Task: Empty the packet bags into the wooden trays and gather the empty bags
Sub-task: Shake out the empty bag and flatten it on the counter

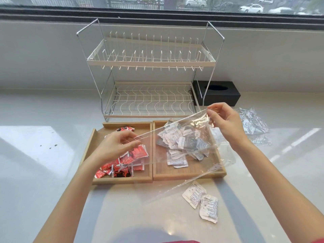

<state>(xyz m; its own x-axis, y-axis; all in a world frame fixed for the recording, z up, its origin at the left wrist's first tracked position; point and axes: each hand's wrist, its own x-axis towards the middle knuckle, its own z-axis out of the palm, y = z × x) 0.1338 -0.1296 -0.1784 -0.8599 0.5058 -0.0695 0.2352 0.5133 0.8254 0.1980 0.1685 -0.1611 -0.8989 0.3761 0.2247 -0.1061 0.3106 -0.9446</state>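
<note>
Both hands are pinching the rim of a clear bag (184,155): the left hand (115,148) is gripping one corner over the left tray (122,178), and the right hand (226,123) is holding the other corner higher, above the far right corner of the right tray (189,175). The bag is hanging stretched between them, slanting down across the right tray and trailing onto the counter (52,172) in front, and it looks empty or nearly so. The white packets (182,144) are lying heaped in the right tray, the red packets (126,160) in the left, while two stray packets (201,200) are sitting on the counter just in front of the right tray. To finish this step well, I would be keeping the mouth low over the tray, giving the film a light shake to check that nothing is clinging, then laying it with the crumpled bag (254,125) lying to the right; the strays probably need lifting into the tray. The film is thin, glossy and limp, likely clingy and slippery. The packets are small, flat, crinkled squares. The trays are shallow, pale wood with low rims, standing side by side and touching. The counter is smooth, white and reflective.
</note>
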